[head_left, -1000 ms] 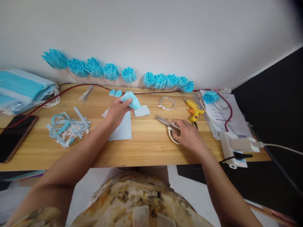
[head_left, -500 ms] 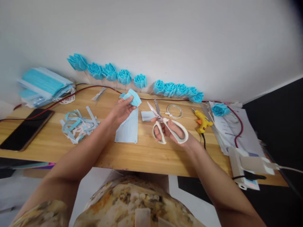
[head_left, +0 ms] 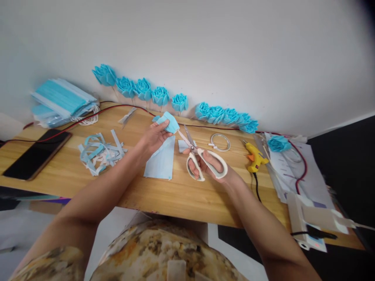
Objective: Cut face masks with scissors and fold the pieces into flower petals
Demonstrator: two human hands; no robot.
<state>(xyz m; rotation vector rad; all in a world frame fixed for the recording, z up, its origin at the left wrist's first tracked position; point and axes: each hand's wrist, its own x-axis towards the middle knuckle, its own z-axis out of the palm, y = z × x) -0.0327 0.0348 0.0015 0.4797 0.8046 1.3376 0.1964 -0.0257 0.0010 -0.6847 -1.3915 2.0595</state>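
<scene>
My left hand (head_left: 152, 137) pinches a folded light-blue fabric piece (head_left: 169, 121) above the wooden table (head_left: 175, 191). My right hand (head_left: 210, 166) grips white-handled scissors (head_left: 199, 156) with fingers through the loops. The blades are parted and point up-left, their tips close to the fabric piece. A flat pale-blue sheet (head_left: 160, 160) lies on the table under my left hand, and a small pale square (head_left: 183, 145) lies behind the blades.
Blue fabric roses (head_left: 175, 101) line the wall. A stack of blue face masks (head_left: 63, 101) and a black phone (head_left: 36, 154) sit at left, near cut strips (head_left: 98, 152). A yellow glue gun (head_left: 256, 158), white ring (head_left: 220, 141), papers (head_left: 288, 164) and power strip (head_left: 310, 222) lie at right.
My right hand picked the scissors up off the table, opened the blades and brought them toward the fabric piece in my left hand. The view shifted slightly to the left.
</scene>
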